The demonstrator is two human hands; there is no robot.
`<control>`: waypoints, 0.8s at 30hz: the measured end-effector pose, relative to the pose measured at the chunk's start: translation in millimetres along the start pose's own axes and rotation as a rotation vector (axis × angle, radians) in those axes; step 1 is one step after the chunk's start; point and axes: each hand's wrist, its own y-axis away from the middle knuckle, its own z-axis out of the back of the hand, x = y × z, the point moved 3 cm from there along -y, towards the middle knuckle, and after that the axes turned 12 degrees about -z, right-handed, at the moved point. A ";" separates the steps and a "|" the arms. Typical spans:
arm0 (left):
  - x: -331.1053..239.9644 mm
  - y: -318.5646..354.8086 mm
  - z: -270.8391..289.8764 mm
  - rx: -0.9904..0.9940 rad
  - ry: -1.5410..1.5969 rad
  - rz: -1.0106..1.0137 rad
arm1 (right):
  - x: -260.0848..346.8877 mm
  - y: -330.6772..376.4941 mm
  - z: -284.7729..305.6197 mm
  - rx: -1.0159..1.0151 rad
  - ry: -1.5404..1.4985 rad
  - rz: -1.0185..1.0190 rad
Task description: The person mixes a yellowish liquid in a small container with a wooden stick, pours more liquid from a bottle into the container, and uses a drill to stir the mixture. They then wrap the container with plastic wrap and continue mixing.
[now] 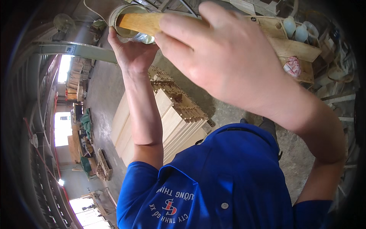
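Up at the top of the view, my left hand (133, 53) is wrapped around the underside of a round, whitish open container (113, 18), thumb along its outer side. My right hand (217, 53) grips a flat, orange-brown wooden piece (141, 23), with its fingers closed over the right end. The piece's left end reaches over or into the container's mouth; which of the two I cannot tell. Some clear, shiny plastic (144, 38) shows just below the wooden piece, by the container. What the container holds is mostly hidden.
Below my hands, a stack of pale wooden boards (167, 118) rises from the concrete floor (100, 87). At the upper right, a wooden stand (297, 49) bears whitish plastic bottles (289, 26) and a crumpled red-and-white cloth (292, 68). A small pallet (103, 164) lies at the left.
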 end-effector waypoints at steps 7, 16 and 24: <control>-4.5 -3.3 10.4 -0.067 0.057 -0.007 | 2.4 8.3 -11.7 0.047 0.023 -0.009; -13.6 -11.4 28.8 -0.025 0.019 -0.008 | 0.0 6.0 -13.4 0.037 -0.037 -0.018; -12.1 -8.8 30.5 0.017 0.023 -0.026 | 10.2 5.7 -6.8 -0.024 -0.082 -0.003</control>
